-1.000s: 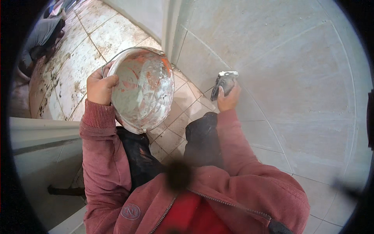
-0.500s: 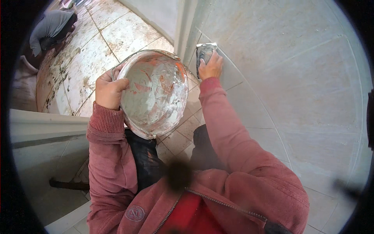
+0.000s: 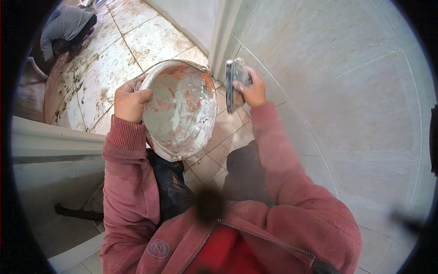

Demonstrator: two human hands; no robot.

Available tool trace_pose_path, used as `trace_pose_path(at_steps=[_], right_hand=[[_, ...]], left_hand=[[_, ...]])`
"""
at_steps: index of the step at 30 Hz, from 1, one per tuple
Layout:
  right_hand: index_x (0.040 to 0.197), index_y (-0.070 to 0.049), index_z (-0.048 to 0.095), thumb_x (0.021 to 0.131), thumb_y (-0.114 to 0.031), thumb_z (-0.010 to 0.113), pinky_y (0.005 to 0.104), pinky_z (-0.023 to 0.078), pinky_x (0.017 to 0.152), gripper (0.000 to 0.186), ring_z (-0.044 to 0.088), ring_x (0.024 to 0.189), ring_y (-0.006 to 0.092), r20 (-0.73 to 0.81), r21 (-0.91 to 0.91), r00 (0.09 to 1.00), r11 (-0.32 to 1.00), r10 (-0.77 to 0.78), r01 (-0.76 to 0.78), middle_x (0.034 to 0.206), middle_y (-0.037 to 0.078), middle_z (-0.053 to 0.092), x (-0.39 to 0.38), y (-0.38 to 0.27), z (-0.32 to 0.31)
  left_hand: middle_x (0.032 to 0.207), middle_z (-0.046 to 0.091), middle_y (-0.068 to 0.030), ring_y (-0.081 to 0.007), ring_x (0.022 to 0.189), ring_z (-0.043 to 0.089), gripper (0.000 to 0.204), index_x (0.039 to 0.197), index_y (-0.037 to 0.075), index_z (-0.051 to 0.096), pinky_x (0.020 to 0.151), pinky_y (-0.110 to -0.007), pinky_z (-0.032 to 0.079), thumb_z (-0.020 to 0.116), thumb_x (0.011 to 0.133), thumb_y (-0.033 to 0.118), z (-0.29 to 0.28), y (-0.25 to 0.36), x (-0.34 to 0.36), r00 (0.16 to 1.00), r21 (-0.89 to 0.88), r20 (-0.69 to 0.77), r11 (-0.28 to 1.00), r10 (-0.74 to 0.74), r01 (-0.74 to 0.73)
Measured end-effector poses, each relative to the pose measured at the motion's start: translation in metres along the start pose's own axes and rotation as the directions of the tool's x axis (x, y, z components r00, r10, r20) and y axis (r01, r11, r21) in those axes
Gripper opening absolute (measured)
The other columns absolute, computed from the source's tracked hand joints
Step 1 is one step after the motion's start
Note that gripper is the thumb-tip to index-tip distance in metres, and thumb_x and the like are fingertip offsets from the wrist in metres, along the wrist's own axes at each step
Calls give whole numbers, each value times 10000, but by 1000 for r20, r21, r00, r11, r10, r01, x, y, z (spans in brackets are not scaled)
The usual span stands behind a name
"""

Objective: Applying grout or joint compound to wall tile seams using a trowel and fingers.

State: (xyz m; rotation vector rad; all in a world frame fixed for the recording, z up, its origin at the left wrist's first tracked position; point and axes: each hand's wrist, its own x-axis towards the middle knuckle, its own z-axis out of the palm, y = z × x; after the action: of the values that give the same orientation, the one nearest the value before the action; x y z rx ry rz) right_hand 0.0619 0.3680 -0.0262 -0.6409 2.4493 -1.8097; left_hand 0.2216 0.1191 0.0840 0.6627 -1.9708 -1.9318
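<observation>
The left hand's point(image 3: 132, 101) grip clasps the bucket point(image 3: 208, 84) at its rim; the right hand point(image 3: 253, 91) grasps a smeared tool point(image 3: 232, 86) beside it. That 1-sided hold could slip, spilling white paste point(image 3: 182, 123).

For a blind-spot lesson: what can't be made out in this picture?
Head view:
Bucket: underside, hidden by its own body.
Dark tool: flat face, turned nearly edge-on.
Jacket: part of the front, covered by a dark blurred spot.
Co-worker: fine detail, too small.

The bucket point(image 3: 160, 102) partly hides the left fingers point(image 3: 145, 95), the grey hand tool point(image 3: 237, 84) looks blurred, and the near edge cuts off the jacket point(image 3: 130, 219).
</observation>
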Motion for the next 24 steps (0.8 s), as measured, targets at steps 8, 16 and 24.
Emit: trace_pose_path(at_steps=[8, 16, 24], right_hand=[[1142, -17, 453, 637, -5, 638, 258, 389, 805, 538, 505, 902, 134, 362, 584, 925, 746, 114, -321, 966, 53, 535, -103, -54, -19], [1055, -116, 554, 574, 5, 573, 375, 370, 691, 496, 451, 756, 309, 598, -325, 706, 691, -379, 646, 846, 110, 492, -92, -52, -15], [1087, -92, 536, 583, -31, 604, 336, 392, 737, 513, 483, 840, 291, 566, -331, 768, 771, -299, 544, 889, 116, 516, -129, -41, -58]], left_hand=[[759, 550, -41, -72, 604, 468, 405, 974, -110, 535, 542, -187, 385, 549, 580, -18, -8, -2, 1, 997, 30, -37, 998, 61, -60], [668, 480, 2, -76, 547, 430, 371, 946, -110, 530, 508, -185, 358, 534, 580, -52, -23, 2, 0, 1000, -77, 23, 997, 19, -18], [797, 557, -65, -107, 642, 514, 366, 957, -110, 512, 587, -197, 418, 527, 593, -71, -28, 3, -22, 985, -216, -94, 963, 143, -160]])
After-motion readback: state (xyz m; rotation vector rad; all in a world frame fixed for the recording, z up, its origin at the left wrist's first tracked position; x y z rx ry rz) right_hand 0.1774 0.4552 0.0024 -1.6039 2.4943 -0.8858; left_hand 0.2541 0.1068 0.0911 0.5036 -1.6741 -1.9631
